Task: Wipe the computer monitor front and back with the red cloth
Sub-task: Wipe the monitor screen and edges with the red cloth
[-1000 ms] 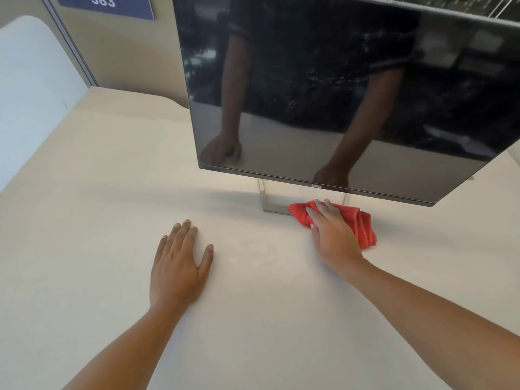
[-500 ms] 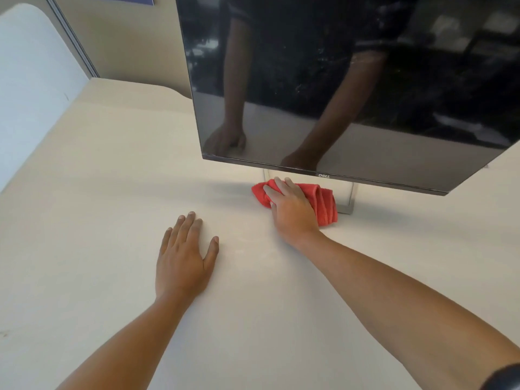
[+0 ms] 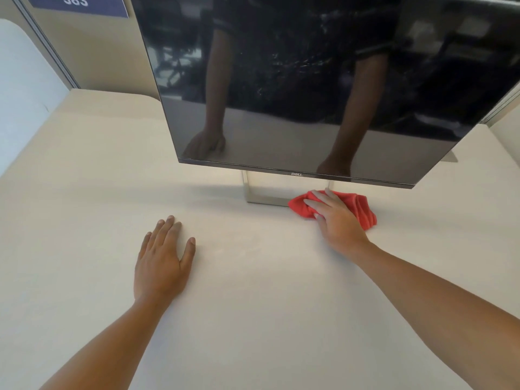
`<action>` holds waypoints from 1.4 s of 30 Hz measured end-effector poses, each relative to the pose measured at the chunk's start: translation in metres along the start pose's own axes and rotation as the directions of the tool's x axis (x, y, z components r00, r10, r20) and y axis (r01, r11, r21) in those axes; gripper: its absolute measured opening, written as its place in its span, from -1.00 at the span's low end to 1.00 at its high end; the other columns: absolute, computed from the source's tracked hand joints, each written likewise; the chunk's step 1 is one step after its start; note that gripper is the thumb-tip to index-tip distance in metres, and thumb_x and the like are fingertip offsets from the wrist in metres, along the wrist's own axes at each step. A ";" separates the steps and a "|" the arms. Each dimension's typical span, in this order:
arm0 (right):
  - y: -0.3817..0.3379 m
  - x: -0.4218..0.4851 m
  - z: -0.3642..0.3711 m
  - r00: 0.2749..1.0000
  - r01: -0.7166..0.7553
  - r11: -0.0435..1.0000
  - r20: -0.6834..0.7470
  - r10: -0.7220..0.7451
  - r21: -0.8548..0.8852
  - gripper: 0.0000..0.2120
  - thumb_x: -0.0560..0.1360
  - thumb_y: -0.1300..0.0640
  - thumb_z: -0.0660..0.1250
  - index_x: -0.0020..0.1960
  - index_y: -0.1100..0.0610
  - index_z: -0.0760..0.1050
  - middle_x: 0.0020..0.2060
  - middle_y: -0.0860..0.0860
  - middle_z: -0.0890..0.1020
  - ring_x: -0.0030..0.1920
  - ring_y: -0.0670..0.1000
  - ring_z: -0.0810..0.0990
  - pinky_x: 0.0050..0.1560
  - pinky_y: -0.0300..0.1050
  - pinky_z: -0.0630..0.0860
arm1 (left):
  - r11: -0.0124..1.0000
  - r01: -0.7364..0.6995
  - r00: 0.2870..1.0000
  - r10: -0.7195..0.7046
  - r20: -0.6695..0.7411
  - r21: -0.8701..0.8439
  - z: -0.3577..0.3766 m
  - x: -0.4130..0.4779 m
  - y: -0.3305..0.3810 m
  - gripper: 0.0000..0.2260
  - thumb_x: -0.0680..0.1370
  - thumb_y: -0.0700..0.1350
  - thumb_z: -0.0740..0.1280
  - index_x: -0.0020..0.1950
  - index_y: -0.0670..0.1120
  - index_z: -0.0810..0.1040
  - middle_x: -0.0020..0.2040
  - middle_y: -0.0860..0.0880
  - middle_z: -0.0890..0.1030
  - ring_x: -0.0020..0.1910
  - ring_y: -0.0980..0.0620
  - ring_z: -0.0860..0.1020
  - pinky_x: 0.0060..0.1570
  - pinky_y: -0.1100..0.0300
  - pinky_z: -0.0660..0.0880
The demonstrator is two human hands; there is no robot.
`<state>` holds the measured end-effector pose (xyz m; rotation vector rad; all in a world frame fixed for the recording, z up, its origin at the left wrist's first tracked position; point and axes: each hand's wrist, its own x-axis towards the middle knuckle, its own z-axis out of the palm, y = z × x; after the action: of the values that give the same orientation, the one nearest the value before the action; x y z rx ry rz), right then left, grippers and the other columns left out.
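Red cloth (image 3: 363, 209): lies bunched on the desk (image 3: 253, 305), just below the lower edge of the monitor (image 3: 281, 80) and at the right end of the stand (image 3: 261, 197); touching it or only beside it, cannot tell.

Right hand (image 3: 337, 220): rests on top of the cloth, fingers laid over it fairly straight, thumb at its near side; seems to press rather than clench.

Left hand (image 3: 161, 263): lies flat on the desk, well to the left and nearer the body, fingers straight, holds nothing.

Monitor: stands beyond and above the cloth, long axis running left to right across the view, dark screen facing the hands, back hidden.

Judged from this: calls for a lift up and forward, from desk to screen, by the right hand, much the nearer and already on the cloth; leaves the left free to steady the frame. Looks like the very start, with neither front nor back being wiped at this moment.
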<state>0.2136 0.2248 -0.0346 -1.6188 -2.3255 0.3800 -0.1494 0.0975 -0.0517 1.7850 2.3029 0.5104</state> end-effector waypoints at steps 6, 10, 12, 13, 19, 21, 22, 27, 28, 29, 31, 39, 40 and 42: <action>-0.015 0.000 0.010 0.998 -0.045 0.999 -0.046 0.045 0.011 -0.59 0.58 0.31 0.24 0.40 0.10 0.50 0.45 0.03 0.43 0.52 0.17 0.24 0.48 -0.06 0.14 | 1.000 0.005 1.000 -0.005 -0.007 0.006 0.000 0.001 0.000 -0.40 0.58 0.22 -0.01 0.48 -0.09 0.37 0.55 0.00 0.29 0.56 0.05 0.15 0.54 0.06 0.06; -0.041 0.005 0.019 0.999 -0.004 1.000 -0.050 0.003 -0.027 -0.60 0.56 0.32 0.25 0.38 0.13 0.50 0.44 0.07 0.45 0.48 0.24 0.29 0.46 0.08 0.22 | 1.000 0.001 1.000 -0.001 -0.012 0.011 0.000 0.002 0.000 -0.39 0.58 0.24 -0.03 0.48 -0.09 0.37 0.55 0.00 0.30 0.56 0.05 0.15 0.54 0.07 0.06; -0.062 0.012 0.028 0.998 0.031 0.999 -0.047 -0.032 -0.026 -0.61 0.55 0.32 0.24 0.35 0.15 0.53 0.42 0.09 0.47 0.45 0.27 0.32 0.44 0.12 0.26 | 1.000 -0.003 1.000 0.003 -0.012 0.014 0.000 0.002 0.000 -0.38 0.57 0.25 -0.03 0.48 -0.09 0.37 0.55 0.00 0.30 0.56 0.04 0.15 0.54 0.06 0.05; -0.075 0.017 0.033 0.997 0.056 0.998 -0.051 -0.058 -0.023 -0.61 0.54 0.33 0.24 0.33 0.16 0.54 0.41 0.10 0.48 0.44 0.29 0.34 0.43 0.13 0.28 | 1.000 -0.005 1.000 0.005 -0.011 0.016 0.000 0.001 0.000 -0.38 0.57 0.25 -0.03 0.48 -0.09 0.36 0.55 0.00 0.30 0.56 0.03 0.15 0.54 0.06 0.06; -0.145 0.050 0.061 0.995 0.100 0.995 -0.007 -0.100 -0.010 -0.59 0.54 0.36 0.20 0.34 0.15 0.53 0.45 0.09 0.44 0.49 0.26 0.26 0.48 0.13 0.22 | 1.000 -0.013 1.000 0.013 -0.007 0.010 -0.001 0.003 0.000 -0.38 0.57 0.25 -0.04 0.47 -0.10 0.36 0.55 -0.02 0.30 0.56 0.01 0.16 0.54 0.03 0.09; -0.149 0.054 0.063 0.997 0.077 0.997 -0.003 -0.077 -0.019 -0.57 0.54 0.36 0.19 0.37 0.15 0.51 0.46 0.08 0.41 0.51 0.24 0.22 0.51 0.10 0.16 | 1.000 -0.016 1.000 0.016 -0.001 0.005 -0.002 0.004 -0.001 -0.37 0.57 0.25 -0.05 0.47 -0.09 0.36 0.55 -0.02 0.29 0.56 0.01 0.15 0.54 0.03 0.08; -0.148 0.055 0.062 0.997 0.079 0.997 0.005 -0.079 -0.025 -0.56 0.55 0.35 0.19 0.39 0.13 0.49 0.48 0.07 0.39 0.53 0.23 0.20 0.51 0.09 0.13 | 1.000 -0.019 1.000 0.019 0.003 -0.001 -0.002 0.003 -0.002 -0.37 0.57 0.26 -0.06 0.48 -0.09 0.36 0.56 -0.01 0.28 0.57 0.01 0.15 0.54 0.03 0.07; -0.137 0.049 0.046 0.994 0.094 0.992 0.052 -0.099 0.082 -0.54 0.60 0.35 0.17 0.46 0.07 0.42 0.54 -0.01 0.29 0.57 0.13 0.12 0.52 0.06 0.18 | 1.000 -0.027 1.000 0.027 0.010 -0.009 -0.002 0.004 -0.003 -0.35 0.57 0.26 -0.06 0.49 -0.10 0.34 0.56 -0.02 0.28 0.57 0.01 0.15 0.55 0.04 0.04; -0.137 0.044 0.042 0.994 0.098 0.989 0.031 -0.102 0.108 -0.51 0.58 0.38 0.18 0.45 0.06 0.43 0.54 -0.03 0.30 0.58 0.10 0.12 0.52 0.05 0.20 | 1.000 -0.019 1.000 0.019 0.012 -0.017 -0.002 0.003 -0.003 -0.36 0.57 0.25 -0.05 0.50 -0.10 0.34 0.55 -0.03 0.30 0.56 0.00 0.16 0.55 0.04 0.06; -0.138 0.038 0.037 0.995 0.102 0.987 0.003 -0.104 0.120 -0.48 0.56 0.41 0.19 0.44 0.05 0.44 0.53 -0.05 0.31 0.58 0.06 0.12 0.52 0.03 0.21 | 0.999 -0.016 1.000 0.016 0.008 -0.030 -0.004 0.003 -0.002 -0.37 0.56 0.23 -0.03 0.49 -0.11 0.34 0.52 -0.04 0.34 0.55 -0.02 0.20 0.54 0.03 0.10; -0.140 0.020 0.028 0.993 0.118 0.986 -0.043 -0.114 0.119 -0.49 0.57 0.42 0.21 0.43 0.03 0.46 0.52 -0.07 0.32 0.57 0.00 0.12 0.53 -0.04 0.17 | 0.991 -0.023 1.000 0.021 -0.018 -0.131 -0.007 -0.003 0.009 -0.45 0.58 0.17 0.07 0.44 -0.12 0.40 0.42 -0.08 0.46 0.46 -0.08 0.36 0.45 0.02 0.27; -0.179 -0.060 -0.009 0.997 0.055 0.959 -0.067 -0.038 0.278 -0.51 0.62 0.16 0.28 0.50 -0.07 0.27 0.52 -0.20 0.27 0.54 -0.24 0.10 0.52 -0.22 0.13 | 0.075 0.576 0.814 0.043 0.579 -0.814 -0.052 -0.046 0.127 -0.66 0.61 0.16 0.26 0.27 -0.01 0.54 0.14 -0.04 0.68 0.12 0.00 0.65 0.19 -0.01 0.57; -0.185 -0.070 -0.016 0.998 0.055 0.952 -0.021 -0.051 0.300 -0.44 0.60 0.14 0.32 0.52 -0.10 0.21 0.50 -0.27 0.22 0.52 -0.31 0.07 0.52 -0.25 0.14 | 0.013 0.598 0.798 0.081 0.597 -0.801 -0.057 -0.050 0.132 -0.68 0.63 0.11 0.26 0.29 -0.01 0.53 0.14 -0.05 0.69 0.14 -0.03 0.65 0.21 -0.04 0.56; -0.191 -0.088 -0.030 0.994 0.017 0.919 0.089 -0.057 0.393 -0.31 0.53 0.11 0.41 0.52 -0.19 0.15 0.44 -0.42 0.15 0.46 -0.42 0.07 0.45 -0.36 0.17 | 0.000 0.597 0.801 0.068 0.595 -0.802 -0.062 -0.055 0.134 -0.74 0.63 0.01 0.29 0.28 -0.04 0.54 0.09 -0.07 0.70 0.11 -0.03 0.66 0.20 -0.07 0.56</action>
<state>0.0885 0.0797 0.0569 -1.3838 -2.1631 0.8742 -0.0360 0.0641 0.0524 0.5004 1.1054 1.0599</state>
